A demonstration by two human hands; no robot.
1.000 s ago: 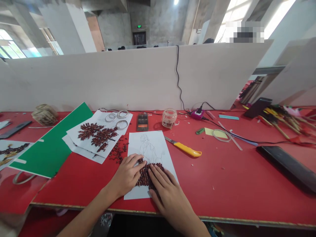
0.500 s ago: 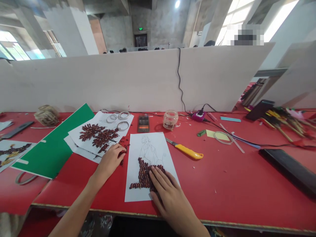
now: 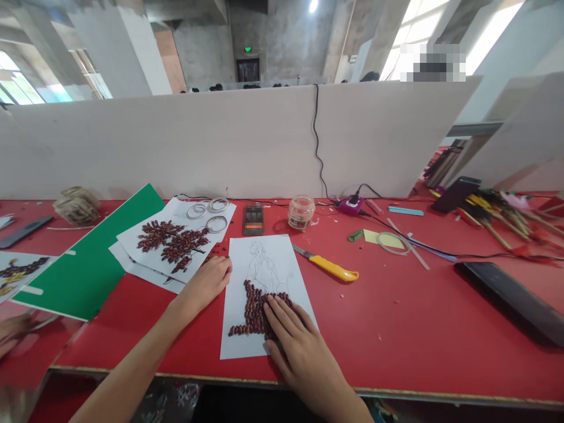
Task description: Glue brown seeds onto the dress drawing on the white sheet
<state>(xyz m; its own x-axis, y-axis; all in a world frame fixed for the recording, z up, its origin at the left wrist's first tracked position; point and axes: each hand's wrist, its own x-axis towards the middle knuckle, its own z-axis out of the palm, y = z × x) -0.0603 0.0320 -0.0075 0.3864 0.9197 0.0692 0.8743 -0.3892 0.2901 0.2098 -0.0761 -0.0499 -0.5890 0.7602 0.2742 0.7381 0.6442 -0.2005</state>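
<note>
A white sheet with a pencil figure (image 3: 268, 270) lies in front of me on the red table (image 3: 396, 329). Dark red beans (image 3: 251, 308) are stuck over its lower part. My right hand (image 3: 293, 338) lies flat on the sheet, fingers stretched out over the beans' right edge. My left hand (image 3: 209, 282) rests just left of the sheet on a small pile of loose beans, fingers curled down over them. Whether it holds any beans is hidden.
White sheets with a bean pattern (image 3: 174, 241) and a green card (image 3: 88, 264) lie to the left. A yellow utility knife (image 3: 330, 267), a glass jar (image 3: 302, 211), tape rings (image 3: 207, 208), a phone (image 3: 254, 218) and cables sit behind. A dark flat case (image 3: 511, 296) lies right.
My left hand left the beans on the drawing and moved left to the loose bean pile beside the sheet. My right hand stayed pressed on the sheet.
</note>
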